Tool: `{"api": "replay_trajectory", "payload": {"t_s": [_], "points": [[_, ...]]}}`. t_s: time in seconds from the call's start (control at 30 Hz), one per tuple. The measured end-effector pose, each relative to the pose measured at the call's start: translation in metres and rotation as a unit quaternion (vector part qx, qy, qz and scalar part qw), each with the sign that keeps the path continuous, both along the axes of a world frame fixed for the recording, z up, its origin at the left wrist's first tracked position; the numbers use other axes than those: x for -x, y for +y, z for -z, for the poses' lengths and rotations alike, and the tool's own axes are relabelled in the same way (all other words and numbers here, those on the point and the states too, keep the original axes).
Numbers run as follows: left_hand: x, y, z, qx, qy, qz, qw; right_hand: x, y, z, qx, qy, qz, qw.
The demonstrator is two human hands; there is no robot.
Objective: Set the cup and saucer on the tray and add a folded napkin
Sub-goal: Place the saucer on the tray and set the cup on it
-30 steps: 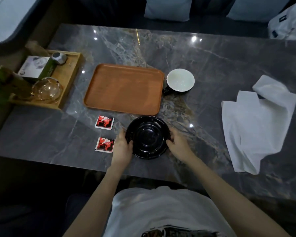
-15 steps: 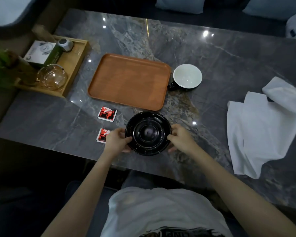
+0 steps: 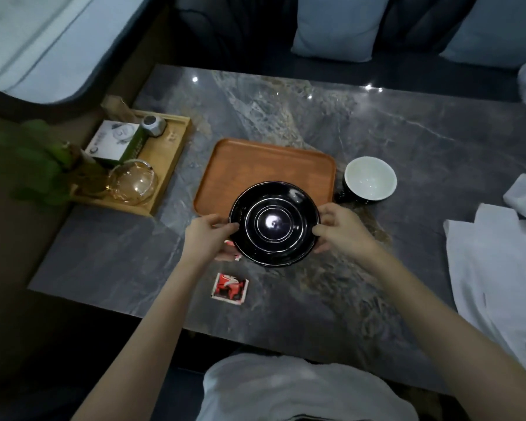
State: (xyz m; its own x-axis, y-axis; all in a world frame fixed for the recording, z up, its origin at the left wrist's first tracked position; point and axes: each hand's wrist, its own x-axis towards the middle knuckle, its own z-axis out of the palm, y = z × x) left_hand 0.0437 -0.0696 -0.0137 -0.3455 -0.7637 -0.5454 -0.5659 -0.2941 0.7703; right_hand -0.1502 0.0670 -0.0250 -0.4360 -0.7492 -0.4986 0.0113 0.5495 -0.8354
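Observation:
A glossy black saucer hangs in the air over the near edge of the orange-brown tray. My left hand grips its left rim and my right hand grips its right rim. The cup, white inside and dark outside, stands on the marble table just right of the tray. A crumpled white napkin lies unfolded at the right side of the table.
A red sachet lies near the table's front edge; a second one is mostly hidden under my left hand. A wooden box tray at the left holds a glass bowl, a carton and a plant. Cushions sit beyond the table.
Both hands have lifted the saucer off the table and carried it forward, so that it now overlaps the tray's near edge. The cup and napkin have not moved.

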Motion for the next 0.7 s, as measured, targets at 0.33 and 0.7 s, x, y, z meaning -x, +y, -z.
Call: {"api": "replay_trajectory", "payload": {"t_s": [0.33,0.7], "points": [[0.007,-0.103,0.003,0.087,-0.001,0.011,0.996,-0.007,-0.097,-0.002,0.053,0.052,0.06,0.995],[0.021,-0.149,0.04,0.07,-0.049,0.034,0.996,-0.008,-0.156,0.041,-0.046,0.083,0.053,0.994]]}}
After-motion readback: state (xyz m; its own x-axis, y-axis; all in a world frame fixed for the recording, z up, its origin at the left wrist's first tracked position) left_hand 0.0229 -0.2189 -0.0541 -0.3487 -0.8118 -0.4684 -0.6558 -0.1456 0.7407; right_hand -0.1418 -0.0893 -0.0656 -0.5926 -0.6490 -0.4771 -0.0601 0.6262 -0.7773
